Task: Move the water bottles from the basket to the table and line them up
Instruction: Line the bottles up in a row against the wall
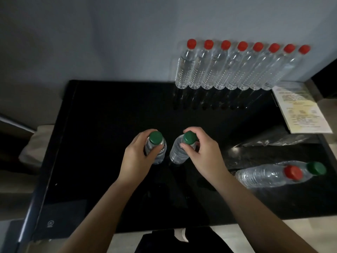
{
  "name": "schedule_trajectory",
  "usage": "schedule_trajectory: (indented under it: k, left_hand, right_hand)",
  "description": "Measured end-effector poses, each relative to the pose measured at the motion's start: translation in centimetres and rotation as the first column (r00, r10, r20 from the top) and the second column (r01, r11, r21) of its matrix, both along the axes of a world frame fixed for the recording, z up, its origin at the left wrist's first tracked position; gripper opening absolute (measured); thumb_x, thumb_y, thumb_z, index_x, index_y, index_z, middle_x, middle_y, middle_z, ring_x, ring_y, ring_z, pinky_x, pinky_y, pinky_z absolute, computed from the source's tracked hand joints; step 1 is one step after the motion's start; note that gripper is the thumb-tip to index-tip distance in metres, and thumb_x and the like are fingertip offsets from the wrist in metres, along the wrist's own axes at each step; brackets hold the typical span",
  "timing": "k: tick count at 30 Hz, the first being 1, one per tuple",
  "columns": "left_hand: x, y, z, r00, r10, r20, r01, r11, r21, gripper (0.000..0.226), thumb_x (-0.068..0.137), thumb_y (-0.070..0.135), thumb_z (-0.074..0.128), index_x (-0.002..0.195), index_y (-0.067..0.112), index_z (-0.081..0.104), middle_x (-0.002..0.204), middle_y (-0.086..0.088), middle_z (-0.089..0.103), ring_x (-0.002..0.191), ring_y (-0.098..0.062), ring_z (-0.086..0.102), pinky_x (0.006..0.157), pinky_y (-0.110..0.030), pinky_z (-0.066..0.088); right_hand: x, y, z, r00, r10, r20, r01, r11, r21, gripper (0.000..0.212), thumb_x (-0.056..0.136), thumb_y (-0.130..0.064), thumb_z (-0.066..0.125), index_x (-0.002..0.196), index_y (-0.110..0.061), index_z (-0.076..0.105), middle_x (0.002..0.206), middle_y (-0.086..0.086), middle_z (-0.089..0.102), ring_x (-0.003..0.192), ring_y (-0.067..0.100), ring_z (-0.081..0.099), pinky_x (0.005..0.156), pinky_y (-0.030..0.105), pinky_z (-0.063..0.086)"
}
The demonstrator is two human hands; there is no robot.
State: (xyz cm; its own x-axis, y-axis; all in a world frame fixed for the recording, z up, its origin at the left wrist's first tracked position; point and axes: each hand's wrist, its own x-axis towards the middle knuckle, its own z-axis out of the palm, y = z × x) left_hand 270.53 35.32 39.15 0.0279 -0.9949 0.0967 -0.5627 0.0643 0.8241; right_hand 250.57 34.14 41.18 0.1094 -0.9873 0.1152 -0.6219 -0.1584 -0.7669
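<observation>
Two clear water bottles with green caps stand near the middle of the black table (102, 125). My left hand (138, 154) grips the left green-capped bottle (158, 154) just under its cap. My right hand (202, 152) grips the neck of the right green-capped bottle (177, 152), which leans a little. Along the back wall, several red-capped bottles (218, 70) stand in a straight row. At the right, a red-capped bottle (264, 176) and another green-capped bottle (316, 168) lie on their sides. No basket shows.
A printed sheet of paper (302, 110) lies at the table's right back corner, with a crumpled clear plastic wrap (273, 139) in front of it. A pale cushion (34, 145) sits off the table's left edge. The wall is right behind the row.
</observation>
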Motion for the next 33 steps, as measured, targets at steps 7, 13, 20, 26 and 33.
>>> schedule_trajectory:
  k: [7, 13, 20, 26, 33]
  left_hand:
    - [0.1, 1.3, -5.0, 0.986, 0.053, -0.155, -0.017, 0.974, 0.225, 0.082, 0.074, 0.032, 0.081, 0.14, 0.036, 0.034, 0.139, 0.014, 0.048, 0.127, 0.0, 0.046, 0.103, -0.02, 0.04]
    - [-0.9, 1.8, -9.2, 0.991, 0.113, -0.076, -0.077, 0.926, 0.369, 0.084, 0.073, 0.033, 0.081, 0.141, 0.03, 0.03, 0.141, 0.004, 0.048, 0.128, -0.012, 0.048, 0.102, -0.028, 0.041]
    - [-0.9, 0.3, -11.1, 0.987, 0.149, -0.059, -0.113, 0.906, 0.409, 0.07, 0.073, 0.034, 0.081, 0.132, 0.029, 0.044, 0.122, 0.011, 0.059, 0.113, -0.009, 0.058, 0.096, -0.036, 0.051]
    - [-0.7, -0.2, -10.6, 0.987, 0.14, -0.074, -0.099, 0.908, 0.408, 0.061, 0.074, 0.031, 0.081, 0.126, 0.027, 0.05, 0.113, 0.011, 0.063, 0.102, -0.004, 0.059, 0.083, -0.019, 0.046]
    - [0.9, -7.5, -7.1, 0.991, 0.131, -0.04, -0.106, 0.917, 0.385, 0.052, 0.071, 0.025, 0.084, 0.113, 0.024, 0.054, 0.088, 0.018, 0.06, 0.078, 0.006, 0.057, 0.069, -0.01, 0.043]
  right_hand:
    - [-0.7, 1.5, -4.8, 0.958, -0.098, 0.271, 0.0, 0.94, 0.34, 0.081, 0.079, -0.026, 0.079, 0.145, -0.027, 0.032, 0.135, -0.017, 0.052, 0.127, -0.001, 0.047, 0.105, 0.027, 0.041]
    - [0.0, 1.5, -10.3, 0.957, -0.198, 0.209, 0.066, 0.857, 0.51, 0.067, 0.076, -0.026, 0.081, 0.12, -0.053, 0.039, 0.119, -0.028, 0.055, 0.111, -0.017, 0.049, 0.098, 0.019, 0.038]
    - [0.6, 0.8, -13.0, 0.953, -0.247, 0.174, 0.136, 0.865, 0.483, 0.058, 0.075, -0.025, 0.08, 0.127, -0.021, 0.055, 0.114, -0.019, 0.063, 0.11, -0.008, 0.057, 0.096, 0.017, 0.044]
    - [0.6, 0.2, -12.7, 0.96, -0.232, 0.157, 0.136, 0.877, 0.461, 0.052, 0.075, -0.028, 0.08, 0.122, -0.019, 0.06, 0.11, -0.016, 0.066, 0.107, -0.005, 0.06, 0.092, 0.016, 0.048]
    - [1.8, -7.0, -8.9, 0.947, -0.247, 0.206, 0.135, 0.886, 0.443, 0.049, 0.073, -0.03, 0.083, 0.116, -0.02, 0.061, 0.099, -0.013, 0.069, 0.091, -0.008, 0.063, 0.076, 0.007, 0.048]
